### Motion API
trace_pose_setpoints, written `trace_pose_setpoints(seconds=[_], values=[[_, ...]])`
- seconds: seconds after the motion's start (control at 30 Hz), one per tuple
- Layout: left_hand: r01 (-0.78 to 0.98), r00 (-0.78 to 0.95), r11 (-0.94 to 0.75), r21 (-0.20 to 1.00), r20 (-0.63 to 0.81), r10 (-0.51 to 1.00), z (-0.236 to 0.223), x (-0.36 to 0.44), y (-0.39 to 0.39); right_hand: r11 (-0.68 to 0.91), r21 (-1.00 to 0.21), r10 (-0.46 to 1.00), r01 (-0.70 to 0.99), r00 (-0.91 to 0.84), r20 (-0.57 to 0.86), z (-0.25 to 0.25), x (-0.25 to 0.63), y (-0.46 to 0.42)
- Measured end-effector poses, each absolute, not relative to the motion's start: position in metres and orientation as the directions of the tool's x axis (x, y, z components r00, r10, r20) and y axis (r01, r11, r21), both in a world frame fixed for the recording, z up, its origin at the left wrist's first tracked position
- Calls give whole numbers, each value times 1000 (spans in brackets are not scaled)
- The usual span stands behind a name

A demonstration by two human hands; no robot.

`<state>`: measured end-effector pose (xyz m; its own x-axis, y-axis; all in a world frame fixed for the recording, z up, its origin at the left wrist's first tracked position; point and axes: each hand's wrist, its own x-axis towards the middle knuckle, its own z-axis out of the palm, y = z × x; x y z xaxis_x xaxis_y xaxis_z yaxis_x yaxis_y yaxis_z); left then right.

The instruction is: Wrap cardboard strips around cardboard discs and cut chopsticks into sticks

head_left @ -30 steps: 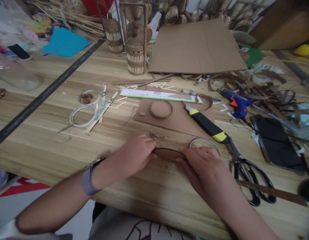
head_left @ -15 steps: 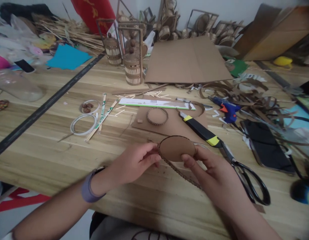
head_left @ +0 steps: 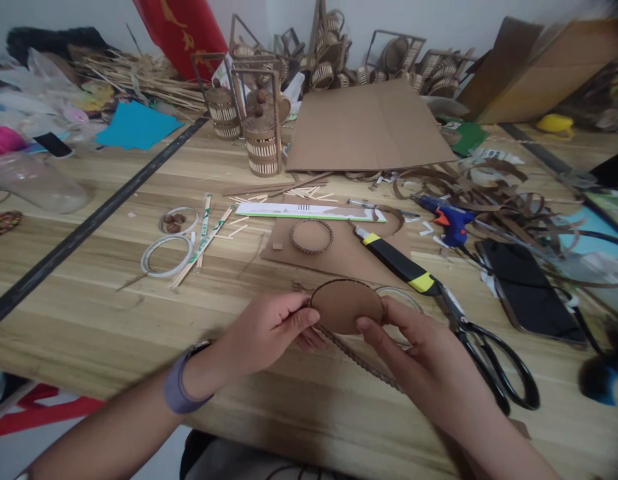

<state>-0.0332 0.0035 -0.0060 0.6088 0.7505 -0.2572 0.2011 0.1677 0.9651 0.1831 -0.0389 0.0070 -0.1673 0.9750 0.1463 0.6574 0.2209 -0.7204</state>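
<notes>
Between my two hands a round brown cardboard disc (head_left: 346, 307) is held up above the table. My left hand (head_left: 273, 327) pinches a corrugated cardboard strip (head_left: 356, 360) against the disc's left edge. From there the strip hangs down to the right and passes behind my right hand (head_left: 419, 353). My right hand grips the disc's right edge, thumb on its face. Beyond the disc, a cardboard ring (head_left: 311, 237) lies on a flat cardboard piece (head_left: 283, 230). A box cutter (head_left: 396, 260) and black-handled scissors (head_left: 489, 353) lie to the right of it.
A blue glue gun (head_left: 451, 220) and a phone (head_left: 531, 290) lie at the right. Tape rolls (head_left: 167, 257) and paper-wrapped sticks (head_left: 203, 247) are at the left. Behind stand small stick-sided buckets (head_left: 263, 150), a large cardboard sheet (head_left: 369, 130) and a cardboard box (head_left: 543, 67).
The view has shifted slightly. My left thumb now presses further along at the disc's left edge, where strip and disc meet. Both hands keep their hold.
</notes>
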Motion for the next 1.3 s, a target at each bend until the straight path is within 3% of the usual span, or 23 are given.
trace_pose_setpoints(seconds=[0.33, 0.6, 0.87, 1.17, 1.23, 1.3], values=[[382, 643, -61, 922, -218, 734, -6, -40, 8, 317, -641, 948, 699, -259, 186, 13, 184, -38], [535, 631, -390, 749, -48, 775, 6, -38, 4, 271, -640, 962, 719, -174, 212, 8, 179, -41], [624, 549, -368, 689, -51, 834, -3, -31, -10, 325, -565, 933, 758, -160, 322, 4, 173, -44], [788, 516, -444, 426, -65, 854, -3, -23, -11, 361, -532, 925, 766, -223, 308, -1, 172, -43], [801, 494, -416, 430, -82, 866, -2, -23, -12, 348, -550, 931, 759, -213, 296, -2, 172, -43], [774, 470, -360, 521, -93, 878, -1, -24, -11, 325, -582, 942, 745, -201, 268, -1, 174, -43]])
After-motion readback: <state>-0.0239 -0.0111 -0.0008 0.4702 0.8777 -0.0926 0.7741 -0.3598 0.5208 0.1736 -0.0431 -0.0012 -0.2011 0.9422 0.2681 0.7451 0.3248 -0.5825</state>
